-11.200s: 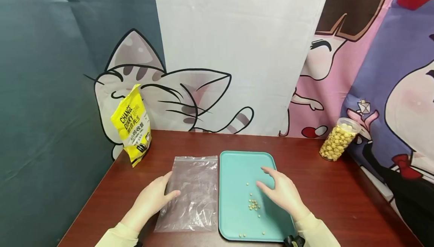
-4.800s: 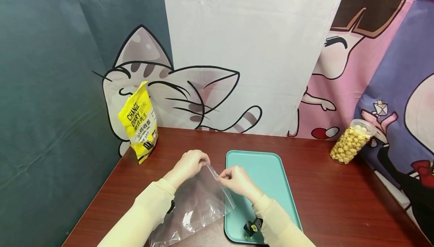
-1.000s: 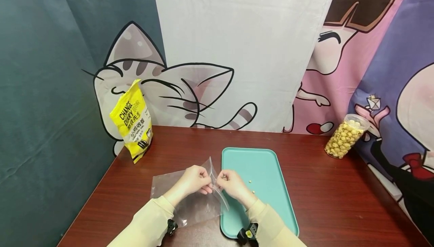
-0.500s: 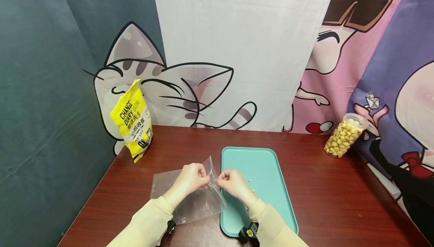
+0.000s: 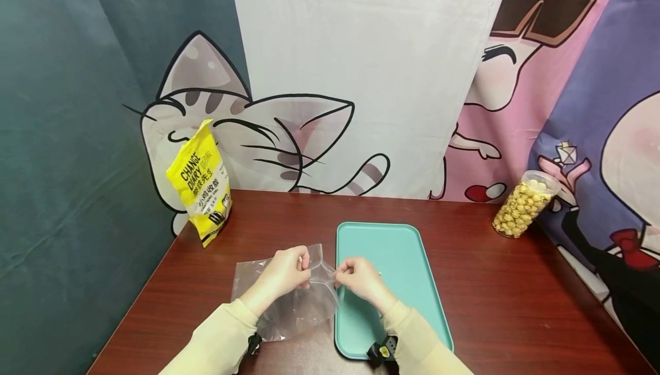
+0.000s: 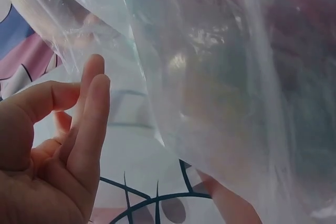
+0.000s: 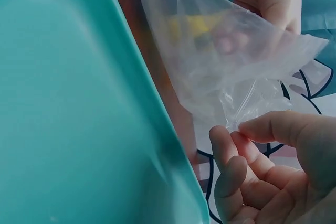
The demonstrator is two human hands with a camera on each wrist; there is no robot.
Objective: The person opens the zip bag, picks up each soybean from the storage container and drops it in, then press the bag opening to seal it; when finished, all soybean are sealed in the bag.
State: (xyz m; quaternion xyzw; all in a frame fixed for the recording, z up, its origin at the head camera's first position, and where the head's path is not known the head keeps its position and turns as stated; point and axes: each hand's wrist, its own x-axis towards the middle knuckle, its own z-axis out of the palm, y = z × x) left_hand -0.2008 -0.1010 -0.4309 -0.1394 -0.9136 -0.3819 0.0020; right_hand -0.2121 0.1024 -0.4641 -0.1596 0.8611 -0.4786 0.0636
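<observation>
A clear zip-lock bag (image 5: 301,312) slants above the table in the head view, its mouth parted between both hands. My left hand (image 5: 285,272) pinches one side of the mouth between thumb and fingers. On the opposite side, the thumb and fingertips of my right hand (image 5: 362,279) pinch the other lip, over the left edge of the turquoise tray (image 5: 397,237). The right wrist view shows this pinch on the bag (image 7: 210,72) close up. A small pale pellet (image 5: 380,273) is visible on the tray; my right hand and sleeve hide part of it.
A yellow printed snack bag (image 5: 201,186) stands at the table's back left. A clear jar (image 5: 523,206) of yellowish round pieces stands at the back right. Printed cloth (image 5: 361,77) hangs behind the brown table (image 5: 289,217).
Earlier the bag lay flat beside the tray, with both hands open. Both hands then took its zip edge. Over the last second they moved slightly apart, and the mouth widened.
</observation>
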